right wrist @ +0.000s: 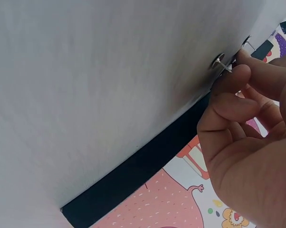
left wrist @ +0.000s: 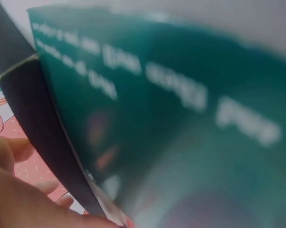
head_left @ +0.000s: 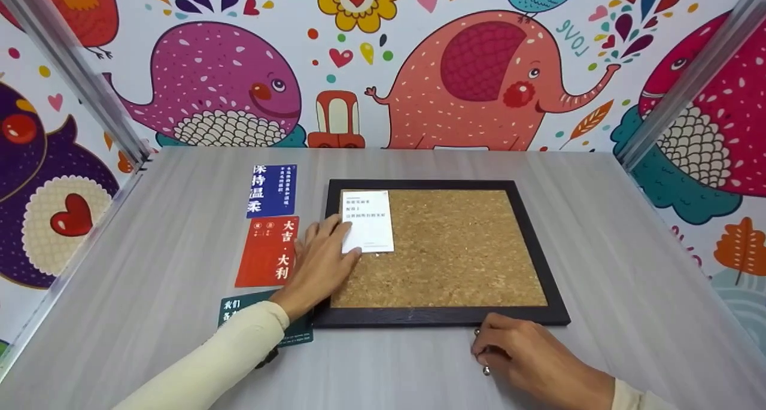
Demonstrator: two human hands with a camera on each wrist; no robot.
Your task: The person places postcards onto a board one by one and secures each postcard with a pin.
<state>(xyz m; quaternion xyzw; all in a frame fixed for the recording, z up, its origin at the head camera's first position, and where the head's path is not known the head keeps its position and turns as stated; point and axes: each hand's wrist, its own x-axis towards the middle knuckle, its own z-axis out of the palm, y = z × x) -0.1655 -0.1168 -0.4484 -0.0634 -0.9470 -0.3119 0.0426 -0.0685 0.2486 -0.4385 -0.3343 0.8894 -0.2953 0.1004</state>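
Note:
In the head view a white card with printed text lies on the upper left of a black-framed cork board. My left hand rests over the board's left edge, its fingers and thumb spread and touching the card. My right hand is at the table just below the board's bottom edge, fingers curled and close together. Beside those fingertips are silver thumbtacks, one by the thumb. Close up in the right wrist view, a thumbtack has its pin against a fingertip; whether the fingers pinch it is unclear.
Left of the board lie a blue card, a red card and a dark green card, the last partly under my left forearm. Patterned panels with cartoon animals stand behind and beside the table.

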